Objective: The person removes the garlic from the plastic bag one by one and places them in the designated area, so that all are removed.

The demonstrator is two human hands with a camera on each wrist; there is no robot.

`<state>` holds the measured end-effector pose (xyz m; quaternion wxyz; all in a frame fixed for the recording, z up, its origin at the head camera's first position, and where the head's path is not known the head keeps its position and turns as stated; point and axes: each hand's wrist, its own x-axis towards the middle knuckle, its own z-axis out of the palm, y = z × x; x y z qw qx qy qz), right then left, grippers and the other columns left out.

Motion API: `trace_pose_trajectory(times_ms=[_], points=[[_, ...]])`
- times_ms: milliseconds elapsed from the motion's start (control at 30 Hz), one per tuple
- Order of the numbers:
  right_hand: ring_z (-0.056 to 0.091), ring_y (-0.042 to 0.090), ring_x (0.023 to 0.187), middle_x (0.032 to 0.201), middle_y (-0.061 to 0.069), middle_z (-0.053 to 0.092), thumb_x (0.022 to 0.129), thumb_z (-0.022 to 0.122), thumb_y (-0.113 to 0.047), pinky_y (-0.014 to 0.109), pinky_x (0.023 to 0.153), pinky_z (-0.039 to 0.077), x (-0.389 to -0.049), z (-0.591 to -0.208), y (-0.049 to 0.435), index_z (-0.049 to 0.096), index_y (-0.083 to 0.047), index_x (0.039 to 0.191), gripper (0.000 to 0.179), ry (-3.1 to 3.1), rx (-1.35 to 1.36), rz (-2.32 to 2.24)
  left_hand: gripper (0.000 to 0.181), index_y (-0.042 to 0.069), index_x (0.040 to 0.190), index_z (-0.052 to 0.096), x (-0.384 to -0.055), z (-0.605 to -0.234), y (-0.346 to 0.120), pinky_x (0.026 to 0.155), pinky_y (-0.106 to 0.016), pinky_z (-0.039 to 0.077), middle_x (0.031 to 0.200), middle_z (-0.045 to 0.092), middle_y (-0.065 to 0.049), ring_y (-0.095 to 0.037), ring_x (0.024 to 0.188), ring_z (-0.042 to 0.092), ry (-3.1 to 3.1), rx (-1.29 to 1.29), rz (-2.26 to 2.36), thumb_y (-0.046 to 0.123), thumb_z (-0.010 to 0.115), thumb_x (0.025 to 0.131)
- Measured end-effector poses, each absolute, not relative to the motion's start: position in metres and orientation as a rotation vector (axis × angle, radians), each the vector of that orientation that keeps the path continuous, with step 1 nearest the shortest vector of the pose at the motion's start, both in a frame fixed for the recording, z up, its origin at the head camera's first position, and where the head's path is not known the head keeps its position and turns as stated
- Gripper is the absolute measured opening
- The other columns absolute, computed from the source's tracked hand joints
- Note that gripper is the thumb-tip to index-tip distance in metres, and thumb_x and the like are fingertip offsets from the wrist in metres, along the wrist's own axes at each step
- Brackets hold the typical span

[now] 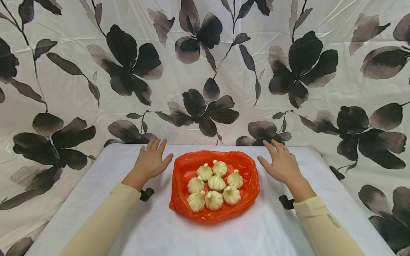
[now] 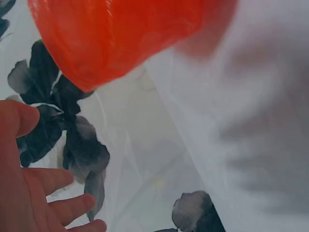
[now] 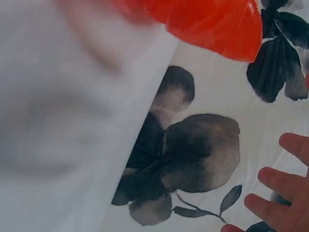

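In the head view, several pale garlic bulbs (image 1: 216, 182) sit grouped inside a red plastic bag (image 1: 211, 215) whose mouth is spread wide. To the bag's left is my left hand (image 1: 150, 160), fingers spread, holding nothing and apart from the bag. On the other side my right hand (image 1: 280, 163) hovers over the table with spread fingers, also without anything in it. Both wrist views show the side of the red bag (image 2: 120, 38) near the top, with the left fingers (image 2: 72, 208) and the right fingers (image 3: 277, 183) apart from it.
A white-covered table (image 1: 221, 241) bears the bag. Behind it hangs a white cloth (image 1: 250, 89) printed with dark flowers, close to the table's back edge. A small black device sits at each wrist, the left one (image 1: 147, 194) and the right one (image 1: 286, 202).
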<state>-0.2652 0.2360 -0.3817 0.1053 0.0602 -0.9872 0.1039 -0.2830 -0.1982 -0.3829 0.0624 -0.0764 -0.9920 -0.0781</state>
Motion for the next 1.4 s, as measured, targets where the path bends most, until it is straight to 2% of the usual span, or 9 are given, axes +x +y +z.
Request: trace_pose_trajectory(times_ms=[200, 433, 600, 967, 1400], points=[[0.03, 0.047, 0.139, 0.155, 0.021, 0.028, 0.094, 0.05, -0.051, 0.072, 0.105, 0.029, -0.255, -0.38, 0.228, 0.031, -0.017, 0.151, 0.069, -2.872, 0.237, 0.362, 0.072, 0.006, 0.153, 0.024, -0.276, -0.386, -0.195, 0.114, -0.068, 0.016, 0.155, 0.029, -0.025, -0.046, 0.145, 0.02, -2.992, -0.255, -0.327, 0.048, 0.039, 0.097], [0.035, 0.043, 0.137, 0.152, 0.019, 0.036, 0.093, 0.055, -0.048, 0.07, 0.106, 0.031, -0.247, -0.378, 0.217, 0.037, -0.017, 0.148, 0.066, -2.851, 0.361, 0.456, 0.07, 0.006, 0.152, 0.029, -0.266, -0.39, -0.186, 0.112, -0.066, 0.026, 0.15, 0.037, -0.023, -0.044, 0.14, 0.032, -2.958, -0.301, -0.43, 0.045, 0.045, 0.096], [0.041, 0.04, 0.133, 0.146, 0.017, 0.044, 0.091, 0.058, -0.046, 0.067, 0.106, 0.034, -0.241, -0.378, 0.21, 0.044, -0.016, 0.144, 0.062, -2.816, 0.431, 0.509, 0.07, 0.005, 0.152, 0.027, -0.26, -0.389, -0.183, 0.111, -0.063, 0.031, 0.151, 0.036, -0.024, -0.044, 0.138, 0.035, -2.972, -0.291, -0.582, 0.041, 0.047, 0.096], [0.052, 0.033, 0.124, 0.133, 0.011, 0.057, 0.088, 0.066, -0.038, 0.056, 0.104, 0.043, -0.229, -0.388, 0.191, 0.058, -0.013, 0.131, 0.05, -2.714, 0.619, 0.589, 0.071, 0.01, 0.154, 0.022, -0.25, -0.394, -0.178, 0.111, -0.063, 0.03, 0.155, 0.03, -0.022, -0.043, 0.142, 0.031, -3.045, -0.249, -0.817, 0.039, 0.049, 0.096], [0.058, 0.025, 0.119, 0.126, 0.003, 0.061, 0.089, 0.065, -0.035, 0.048, 0.1, 0.049, -0.219, -0.399, 0.176, 0.06, -0.018, 0.127, 0.042, -2.728, 0.746, 0.674, 0.073, 0.012, 0.154, 0.022, -0.241, -0.404, -0.173, 0.112, -0.062, 0.03, 0.155, 0.033, -0.02, -0.041, 0.142, 0.032, -3.045, -0.306, -0.906, 0.043, 0.051, 0.095]])
